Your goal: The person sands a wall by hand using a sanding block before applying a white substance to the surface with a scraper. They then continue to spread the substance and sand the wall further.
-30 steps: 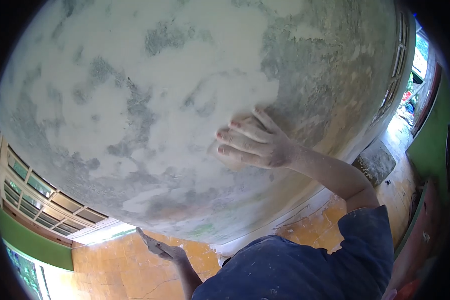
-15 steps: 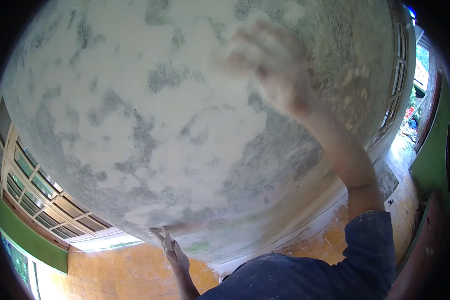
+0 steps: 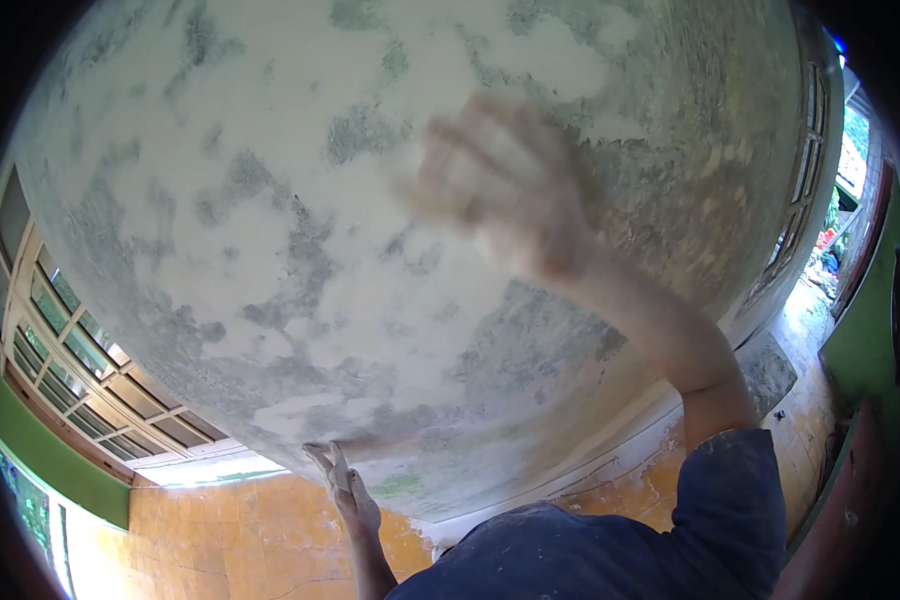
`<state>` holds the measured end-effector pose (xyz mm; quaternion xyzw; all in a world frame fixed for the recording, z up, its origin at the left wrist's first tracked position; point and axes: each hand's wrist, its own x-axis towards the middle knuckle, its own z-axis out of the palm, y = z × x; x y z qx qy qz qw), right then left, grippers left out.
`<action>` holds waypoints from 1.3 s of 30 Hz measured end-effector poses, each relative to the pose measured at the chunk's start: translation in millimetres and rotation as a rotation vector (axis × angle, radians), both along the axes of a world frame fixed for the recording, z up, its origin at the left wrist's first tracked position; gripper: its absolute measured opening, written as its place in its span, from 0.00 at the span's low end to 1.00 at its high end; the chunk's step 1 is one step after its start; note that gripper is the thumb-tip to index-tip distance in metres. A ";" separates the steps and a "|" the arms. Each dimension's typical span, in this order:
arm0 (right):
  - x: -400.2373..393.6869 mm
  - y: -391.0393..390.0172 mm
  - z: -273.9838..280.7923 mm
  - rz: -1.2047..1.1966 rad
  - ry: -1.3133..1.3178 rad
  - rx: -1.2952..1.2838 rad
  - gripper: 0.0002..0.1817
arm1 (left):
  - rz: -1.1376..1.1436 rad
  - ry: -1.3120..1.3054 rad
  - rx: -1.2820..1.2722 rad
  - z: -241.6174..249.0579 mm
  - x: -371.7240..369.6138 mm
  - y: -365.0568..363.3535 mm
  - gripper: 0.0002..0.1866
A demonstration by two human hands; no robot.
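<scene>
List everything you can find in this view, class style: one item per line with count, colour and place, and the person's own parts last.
Patchy wall: one, whitish and grey, filling the centre
Left paned frames: several panes, pale frames, left edge
Right paned frames: exact count unclear, pale, right edge
Green surfaces: two, green, left and right edges
Floor: one, orange-yellow, below the wall
Slab-like shape: one, grey, lower right
Panel: one, reddish brown, lower right
Shirt: one, dark blue, bottom
Bare arms: two, right arm raised, left arm bottom
Left hand: one, dusty, fingertips at the wall's lower edge
Right hand: one, blurred, in front of the wall
</scene>
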<state>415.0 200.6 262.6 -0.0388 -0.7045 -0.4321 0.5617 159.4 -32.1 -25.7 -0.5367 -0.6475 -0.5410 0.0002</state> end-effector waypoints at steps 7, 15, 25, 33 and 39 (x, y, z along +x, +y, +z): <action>24.6 9.7 32.3 -0.056 0.088 0.045 0.16 | -0.029 0.053 0.031 -8.1 -6.3 2.1 0.27; -17.1 -35.1 -28.9 0.083 -0.125 -0.159 0.11 | -0.026 0.046 0.038 -4.6 -2.4 2.7 0.28; -21.7 -30.4 -22.0 0.058 -0.179 -0.081 0.14 | -0.065 0.052 0.040 -5.9 -5.2 1.2 0.27; -33.4 -40.1 -28.2 0.198 -0.237 -0.222 0.16 | -0.042 0.133 0.014 -17.0 -17.1 -2.0 0.25; 9.7 -9.0 40.9 -0.030 0.054 0.089 0.18 | -0.068 0.091 -0.016 -19.0 -19.9 -4.6 0.24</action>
